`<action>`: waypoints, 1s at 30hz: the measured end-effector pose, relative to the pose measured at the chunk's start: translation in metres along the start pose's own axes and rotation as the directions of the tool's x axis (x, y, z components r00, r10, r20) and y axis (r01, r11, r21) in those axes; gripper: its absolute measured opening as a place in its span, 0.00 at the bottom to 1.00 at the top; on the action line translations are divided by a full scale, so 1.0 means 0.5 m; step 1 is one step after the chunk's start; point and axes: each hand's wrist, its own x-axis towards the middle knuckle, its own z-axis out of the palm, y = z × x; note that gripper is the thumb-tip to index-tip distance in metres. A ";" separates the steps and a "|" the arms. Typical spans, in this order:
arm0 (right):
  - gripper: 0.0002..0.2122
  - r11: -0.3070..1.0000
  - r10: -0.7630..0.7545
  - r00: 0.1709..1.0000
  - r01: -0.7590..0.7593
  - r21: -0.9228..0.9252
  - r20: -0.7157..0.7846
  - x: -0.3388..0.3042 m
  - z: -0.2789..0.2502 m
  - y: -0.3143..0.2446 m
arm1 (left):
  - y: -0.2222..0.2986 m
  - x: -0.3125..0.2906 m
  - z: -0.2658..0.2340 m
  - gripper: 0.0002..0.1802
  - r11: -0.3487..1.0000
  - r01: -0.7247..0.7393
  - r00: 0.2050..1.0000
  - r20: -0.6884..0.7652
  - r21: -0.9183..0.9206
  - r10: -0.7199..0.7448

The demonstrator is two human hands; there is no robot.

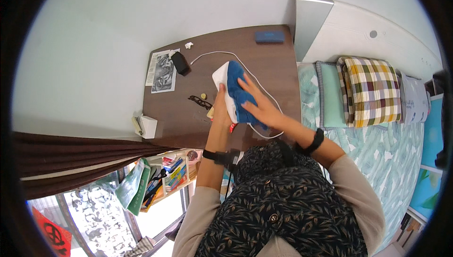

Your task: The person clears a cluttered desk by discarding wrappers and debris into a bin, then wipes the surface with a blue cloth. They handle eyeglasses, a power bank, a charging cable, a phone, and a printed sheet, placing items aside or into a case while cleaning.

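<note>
grips a white object (220, 74) at the frame's centre in the left hand (221, 99), and lays the right hand (264, 110), fingers spread, on a blue cloth (238, 78) covering its right side. leans over a brown desk (269, 61). shows glasses (200, 101) left of centre, a black case (180, 63) and a sheet (163, 75) at upper left, a cable (217, 52) curving above centre and down its right, a blue box (269, 37) at upper middle, a bed (368, 162) at right, books (175, 176) at lower left.

Matt, fuzzy blue cloth (235, 92); smooth white object (220, 74) (plastic, it seems).
</note>
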 end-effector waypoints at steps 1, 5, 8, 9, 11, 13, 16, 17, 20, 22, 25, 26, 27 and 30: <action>0.29 1.000 0.003 1.000 -0.003 -0.023 -0.020 0.017 -0.005 0.000 | -0.008 -0.003 0.003 0.31 1.000 0.005 0.998 0.055 -0.001 -0.005; 0.33 0.603 0.494 0.870 -0.345 0.719 0.004 0.107 -0.032 -0.004 | -0.024 0.004 0.041 0.30 0.997 0.073 0.993 0.097 -0.010 -0.071; 0.32 0.626 0.521 0.853 -0.382 0.679 -0.001 0.076 -0.018 -0.017 | -0.022 0.015 0.060 0.31 1.000 0.011 0.999 0.046 -0.020 -0.010; 0.33 0.640 0.529 0.849 -0.407 0.652 0.011 0.053 -0.010 -0.019 | -0.019 0.020 0.062 0.32 1.000 -0.001 1.000 0.023 -0.004 0.001; 0.31 0.689 0.481 0.876 -0.381 0.617 0.003 0.016 0.009 -0.017 | -0.016 0.023 0.056 0.34 0.997 0.002 1.000 0.020 0.075 -0.003; 0.30 0.766 0.426 0.905 -0.358 0.533 -0.004 0.001 0.019 -0.010 | -0.021 0.027 0.048 0.35 0.994 0.026 1.000 -0.004 0.110 -0.026; 0.33 0.956 -0.111 0.992 0.089 -0.280 -0.062 0.001 0.016 -0.004 | -0.023 0.016 0.033 0.36 0.996 0.081 0.986 0.149 -0.031 -0.075; 0.34 0.938 -0.144 0.989 0.131 -0.322 -0.017 0.010 0.009 -0.002 | -0.022 0.014 0.033 0.36 0.997 0.081 0.983 0.164 -0.008 -0.078; 0.33 0.878 -0.171 0.978 0.208 -0.432 0.123 0.033 -0.029 0.006 | -0.017 0.008 0.042 0.36 0.994 0.090 0.976 0.194 0.054 -0.099; 0.31 0.926 -0.133 0.991 0.113 -0.359 -0.030 0.075 -0.039 0.023 | -0.011 0.003 0.052 0.36 0.986 0.152 0.977 0.141 0.062 -0.160; 0.21 0.983 0.048 0.947 -0.102 -0.154 -0.317 0.118 -0.031 0.056 | -0.009 0.012 0.064 0.34 0.979 0.204 0.974 0.098 0.023 -0.206; 0.20 0.965 0.259 0.910 -0.255 0.054 -0.324 0.121 -0.020 0.064 | -0.011 0.016 0.065 0.34 0.985 0.169 0.980 0.104 0.019 -0.170; 0.19 0.902 0.417 0.855 -0.348 0.254 -0.308 0.121 -0.015 0.071 | -0.014 0.022 0.064 0.34 0.991 0.132 0.984 0.122 0.008 -0.132; 0.18 0.977 0.211 0.883 -0.186 0.102 -0.419 0.074 0.034 0.066 | -0.018 0.045 0.051 0.35 0.997 -0.061 0.995 0.078 0.047 0.057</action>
